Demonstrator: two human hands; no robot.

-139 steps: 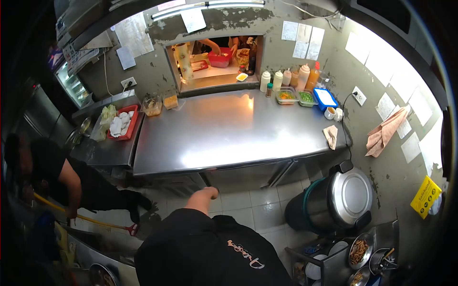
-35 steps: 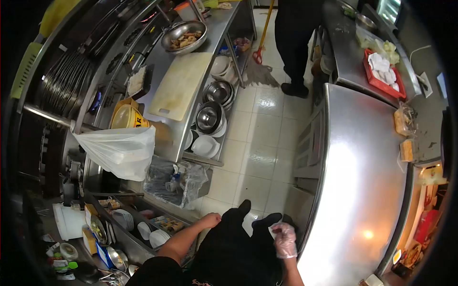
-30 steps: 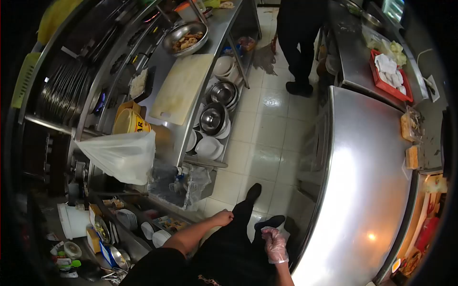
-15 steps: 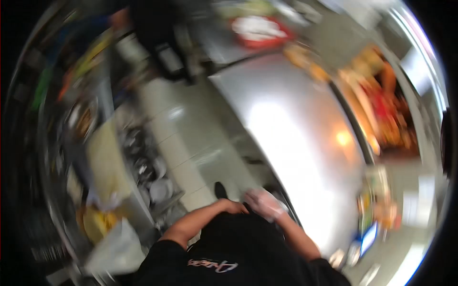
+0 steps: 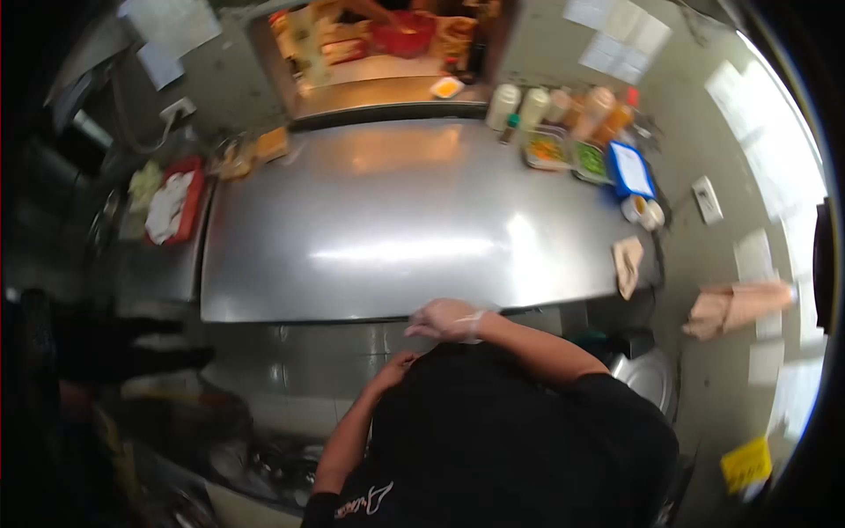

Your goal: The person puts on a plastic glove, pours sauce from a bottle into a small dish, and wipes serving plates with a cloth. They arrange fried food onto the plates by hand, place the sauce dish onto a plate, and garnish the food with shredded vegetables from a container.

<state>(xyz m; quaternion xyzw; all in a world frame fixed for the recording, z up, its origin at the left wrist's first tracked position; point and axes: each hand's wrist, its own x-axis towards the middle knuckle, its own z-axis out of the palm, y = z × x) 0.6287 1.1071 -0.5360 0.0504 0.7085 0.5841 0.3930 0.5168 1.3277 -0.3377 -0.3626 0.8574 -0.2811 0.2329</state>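
My right hand [image 5: 446, 320], in a clear plastic glove, is in front of my black shirt [image 5: 519, 431], by the front edge of the steel table [image 5: 370, 220]. Its fingers are loosely bent and apart, and no object shows in them. Lower and to the left, my left hand [image 5: 393, 370] is close against the front of my shirt. That hand looks bare, and its fingers are mostly hidden or too blurred to read.
Squeeze bottles [image 5: 532, 107], a blue container [image 5: 631, 170] and a folded cloth [image 5: 627, 267] line the table's right end. A red basket [image 5: 192, 202] stands left. Behind is a pass-through window [image 5: 387, 92]; another person's dark legs [image 5: 132, 343] are at left.
My view has turned to the right, so the steel table now lies across in front of me. Both hands stay near my waist; the right is now by the table edge.
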